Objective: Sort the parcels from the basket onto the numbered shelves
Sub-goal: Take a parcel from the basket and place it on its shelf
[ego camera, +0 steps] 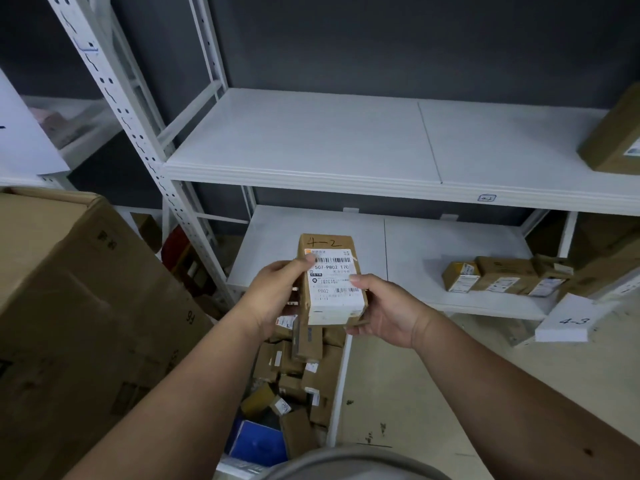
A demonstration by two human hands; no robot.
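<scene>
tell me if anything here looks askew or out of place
The white 4-3 sign sits tilted off the lower shelf's front corner. The small parcels behind it lie jumbled at odd angles. The 4-2 parcel, held in both hands, looks intact.

The box (330, 275) you hold at the middle of the frame has "4—2" handwritten on its brown top; its white label reads "507-P802 T7C" and, lower down, "P802". At the lower right, a white card (568, 318) reads "4-3". The small tag (486, 198) on the upper shelf's front edge is too small to read
</scene>
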